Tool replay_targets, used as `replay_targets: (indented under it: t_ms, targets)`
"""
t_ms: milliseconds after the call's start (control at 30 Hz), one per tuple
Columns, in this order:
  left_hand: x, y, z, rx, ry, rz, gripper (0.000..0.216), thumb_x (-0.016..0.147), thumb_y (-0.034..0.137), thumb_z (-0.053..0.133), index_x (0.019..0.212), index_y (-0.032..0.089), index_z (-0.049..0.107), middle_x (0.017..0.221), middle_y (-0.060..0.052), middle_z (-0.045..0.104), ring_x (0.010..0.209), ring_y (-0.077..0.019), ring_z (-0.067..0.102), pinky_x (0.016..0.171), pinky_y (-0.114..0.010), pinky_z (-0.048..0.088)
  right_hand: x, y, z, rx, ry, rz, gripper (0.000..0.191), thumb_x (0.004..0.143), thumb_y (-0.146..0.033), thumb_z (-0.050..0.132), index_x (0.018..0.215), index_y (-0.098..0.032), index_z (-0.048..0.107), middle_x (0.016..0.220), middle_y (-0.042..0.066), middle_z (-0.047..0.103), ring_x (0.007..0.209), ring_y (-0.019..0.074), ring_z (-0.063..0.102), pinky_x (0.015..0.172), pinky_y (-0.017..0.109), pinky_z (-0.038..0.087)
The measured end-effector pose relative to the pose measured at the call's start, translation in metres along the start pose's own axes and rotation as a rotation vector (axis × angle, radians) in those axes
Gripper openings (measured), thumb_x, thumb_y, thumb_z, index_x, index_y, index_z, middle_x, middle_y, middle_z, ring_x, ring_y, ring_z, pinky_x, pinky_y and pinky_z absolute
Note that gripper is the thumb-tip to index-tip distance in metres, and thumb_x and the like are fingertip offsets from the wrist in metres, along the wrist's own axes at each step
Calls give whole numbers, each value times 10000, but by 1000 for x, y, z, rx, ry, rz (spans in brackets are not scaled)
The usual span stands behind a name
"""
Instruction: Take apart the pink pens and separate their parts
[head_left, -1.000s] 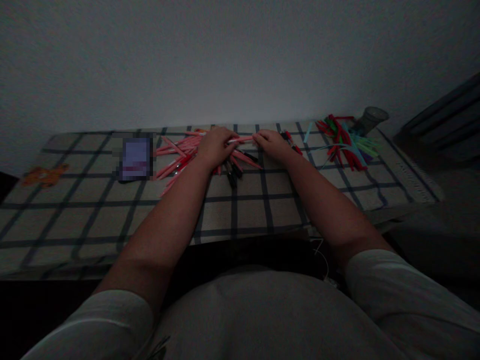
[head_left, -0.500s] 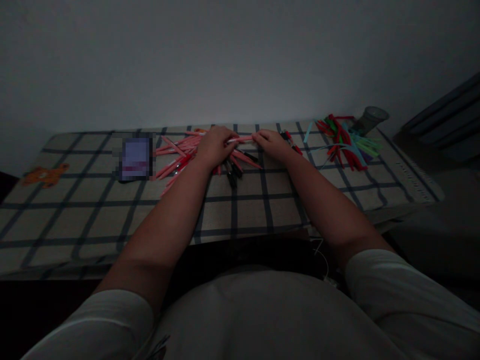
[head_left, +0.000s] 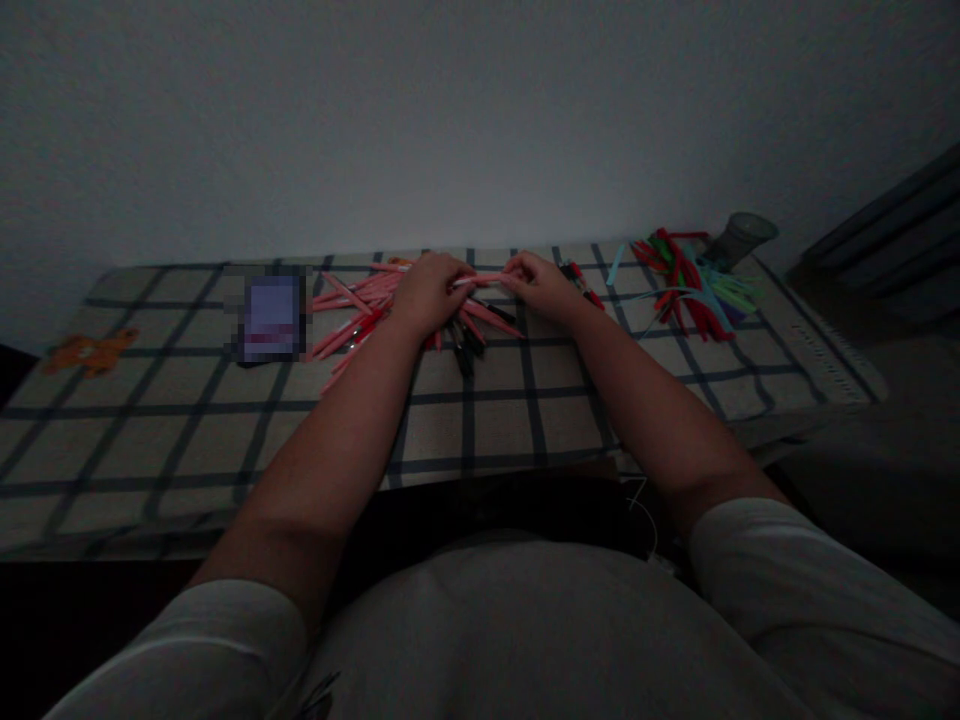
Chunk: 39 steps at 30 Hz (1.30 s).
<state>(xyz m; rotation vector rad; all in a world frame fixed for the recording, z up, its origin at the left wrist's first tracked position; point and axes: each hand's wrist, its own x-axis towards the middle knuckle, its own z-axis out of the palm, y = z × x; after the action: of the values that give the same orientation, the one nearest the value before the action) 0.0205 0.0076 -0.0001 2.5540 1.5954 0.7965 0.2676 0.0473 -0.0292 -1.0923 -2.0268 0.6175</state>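
1. Cloth (head_left: 499, 430), pale with dark crossing lines, covered a long surface against the far wall (head_left: 480, 120).
2. The left hand (head_left: 433, 292) and the right hand (head_left: 541, 288) were apart, near the middle of the far edge, with a slim pink stick (head_left: 489, 278) spanning the gap between them.
3. Thumb and fingers of the right hand were pinched on its right end; the left hand was closed on its left end, the exact grip partly hidden.
4. A loose pile of pink sticks (head_left: 360, 292) spread left of and beneath the left hand, with black-ended pieces (head_left: 466, 357) poking out on the near side.
5. Red and black pieces (head_left: 585, 287) lay just right of the right hand.
6. Farther right were a tangle of coloured strips (head_left: 686, 285) and a cup (head_left: 752, 232).
7. To the left lay a blurred-out phone (head_left: 271, 315) and, farther left, an orange shape (head_left: 91, 352).
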Motion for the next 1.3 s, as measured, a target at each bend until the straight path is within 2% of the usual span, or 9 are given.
replay_targets:
  t_ms: [200,367,500,767,900,1067,1167,1300]
  targets:
    - [0,0,0,1,-14,19,319,996,287,658,1261,203,813,1207,-128,759,1202,-318,637,1074,-439,484,-1,-9,-5,-82,-69,27,462,1066,-593,536,784,-231,587,802,49,610,841,235,539,806,371,427]
    - [0,-1,1,-7,-5,4,320,1001,302,656,1259,201,816,1208,-128,765,1207,-322,635,1072,-444,484,-1,-8,-3,-47,-23,36,282,992,-484,659,923,-211,645,902,61,664,869,230,556,802,361,434]
    - [0,-2,1,-15,7,3,320,1007,333,653,1247,205,821,1196,-127,768,1193,-322,632,1063,-449,490,-3,-7,-1,18,-4,16,278,955,-469,714,1040,-209,669,963,61,697,896,229,574,809,349,447]
    - [0,0,0,-23,-15,14,305,989,301,645,1227,221,818,1196,-122,759,1195,-323,624,1065,-448,489,-3,-18,-4,-37,-64,64,335,1047,-465,602,853,-205,683,885,69,684,902,248,571,844,371,443]
    - [-1,0,0,-22,-12,-10,305,997,316,656,1240,229,818,1199,-123,765,1206,-323,619,1068,-441,486,-2,-15,-3,-30,-29,67,233,993,-427,674,935,-201,685,932,73,697,899,242,564,824,363,444]
    - [0,1,0,-19,-18,-26,324,999,316,647,1251,206,818,1197,-135,769,1185,-323,629,1070,-444,487,-2,-11,-2,-26,11,30,222,946,-431,705,989,-221,647,994,85,704,943,255,581,859,376,461]
    - [0,1,0,-17,-11,-23,326,998,322,643,1250,211,818,1189,-135,770,1189,-325,627,1069,-446,489,-3,-12,-2,-13,23,6,240,941,-451,685,985,-222,627,985,83,688,934,251,575,857,377,460]
    - [-1,0,0,-19,8,-32,323,1022,362,615,1229,216,814,1171,-135,771,1168,-326,638,1052,-449,499,0,-11,-3,2,68,6,343,959,-580,649,976,-241,603,914,54,621,902,241,532,822,370,442]
